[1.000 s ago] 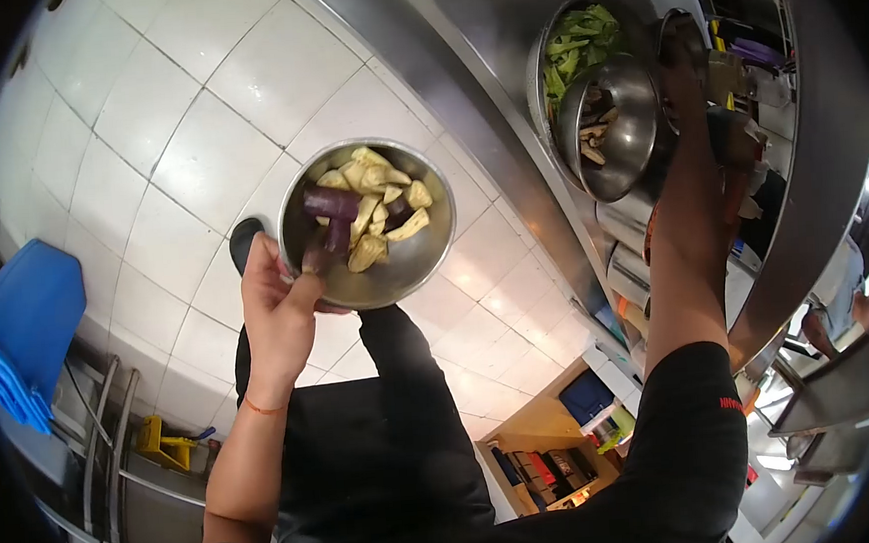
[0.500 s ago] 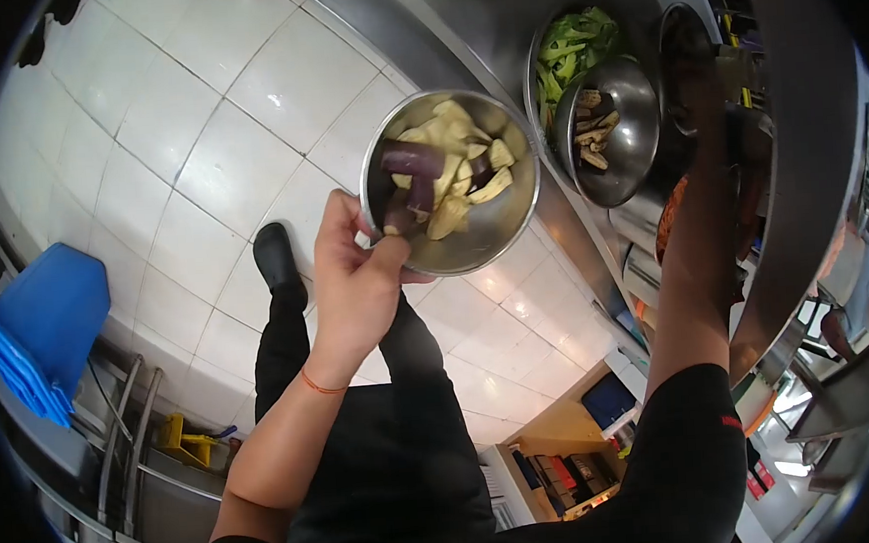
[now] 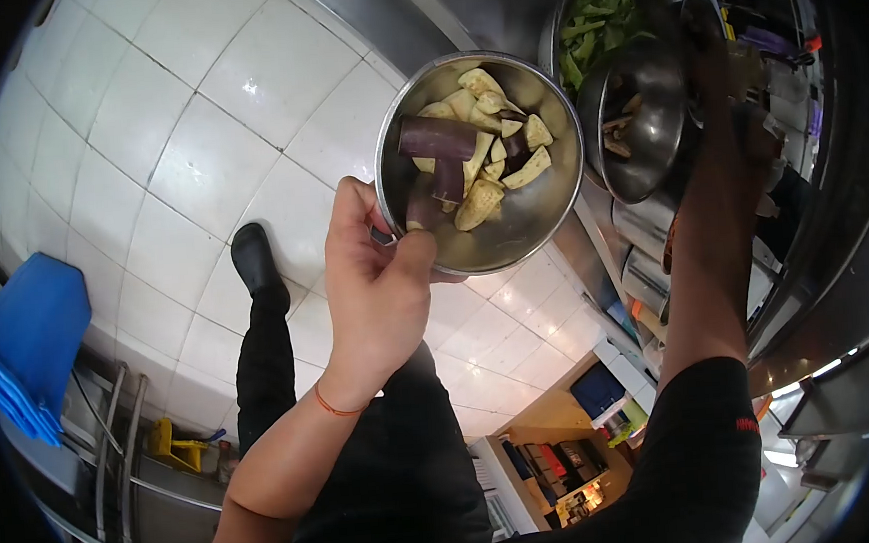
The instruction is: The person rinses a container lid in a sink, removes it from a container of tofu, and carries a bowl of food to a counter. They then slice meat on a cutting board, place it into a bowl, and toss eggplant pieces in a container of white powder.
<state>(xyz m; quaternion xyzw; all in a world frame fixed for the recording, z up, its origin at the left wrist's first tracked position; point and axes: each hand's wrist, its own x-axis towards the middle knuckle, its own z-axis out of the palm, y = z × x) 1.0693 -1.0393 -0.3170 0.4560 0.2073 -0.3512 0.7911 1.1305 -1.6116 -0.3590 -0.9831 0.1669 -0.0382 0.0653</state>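
My left hand point(image 3: 380, 275) grips the near rim of a round steel bowl point(image 3: 537, 235), thumb inside the edge. The bowl holds cut eggplant point(image 3: 468, 160), pale wedges and purple-skinned chunks, and is raised beside the steel counter point(image 3: 458, 11). My right arm reaches up to the counter, where my right hand point(image 3: 732, 84) is dark and blurred by a smaller steel bowl point(image 3: 651, 154) of darker vegetable pieces. Whether it grips that bowl is unclear. A larger bowl of green vegetables point(image 3: 593, 18) sits behind it.
White floor tiles point(image 3: 176, 118) lie below, with my black shoe point(image 3: 253, 258) on them. A blue crate point(image 3: 31, 336) and a metal rack with a yellow object point(image 3: 171, 442) are at the left. Shelves with containers point(image 3: 645, 288) run under the counter.
My left hand has carried the eggplant bowl up and to the right, from over the floor to the counter's edge next to the other bowls. My right arm has stayed on the counter.
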